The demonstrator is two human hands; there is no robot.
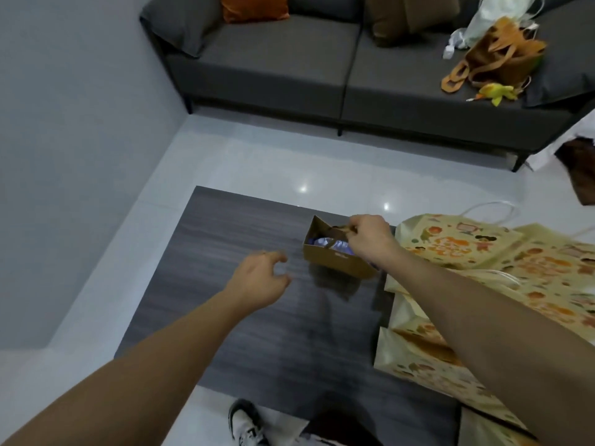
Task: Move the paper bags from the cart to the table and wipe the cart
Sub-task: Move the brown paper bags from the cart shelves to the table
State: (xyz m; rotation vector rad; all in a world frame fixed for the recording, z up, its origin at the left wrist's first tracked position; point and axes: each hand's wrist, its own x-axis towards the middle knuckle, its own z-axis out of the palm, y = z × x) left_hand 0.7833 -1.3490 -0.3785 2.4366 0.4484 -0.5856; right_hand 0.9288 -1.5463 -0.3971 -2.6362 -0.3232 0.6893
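Note:
A small brown paper bag point(335, 263) with something bluish-white inside stands on the dark wood-grain table point(244, 300), near its far right part. My right hand point(370, 236) pinches the bag's brown handle at the top. My left hand point(260, 278) hovers over the table just left of the bag, fingers loosely curled, holding nothing. Several large cream paper bags with orange cartoon prints point(483, 278) lie stacked on the table's right side, partly under my right forearm. No cart is in view.
A grey sofa point(273, 69) runs along the far wall with an orange cushion point(254, 8), a tan tote bag point(505, 56) and a yellow toy point(495, 91). White tiled floor point(257, 156) surrounds the table. My shoe point(248, 423) shows at the near edge.

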